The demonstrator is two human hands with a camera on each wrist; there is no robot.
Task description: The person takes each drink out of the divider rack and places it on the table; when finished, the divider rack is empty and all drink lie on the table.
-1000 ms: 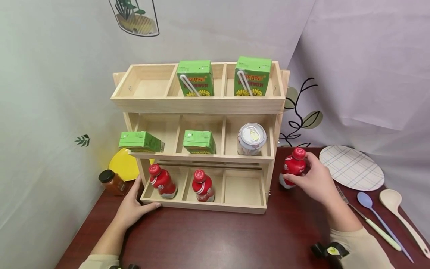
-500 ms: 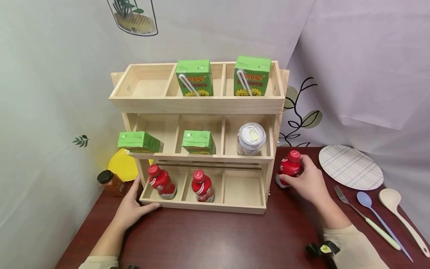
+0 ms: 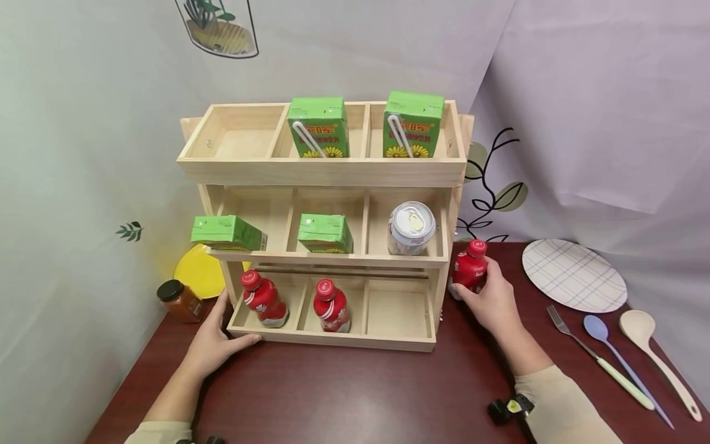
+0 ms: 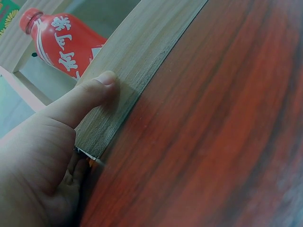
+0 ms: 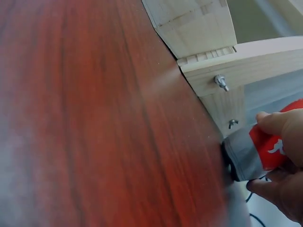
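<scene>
1. Gripping the wooden rack (image 3: 322, 174) at its low front left corner: the left hand (image 3: 213, 345), thumb in front.
2. Beside the rack's right end: the right hand (image 3: 492, 302), pinching a red bottle (image 3: 470, 269).
3. Between rack and right hand: that bottle, roughly upright.

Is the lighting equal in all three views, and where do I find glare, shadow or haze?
Not equal: the head view is brightest, with soft glare on the front of the table; the left wrist view is dimmer, a soft shadow beside the thumb of the left hand on the wooden shelf; the right wrist view has a pale streak across the tabletop.
</scene>
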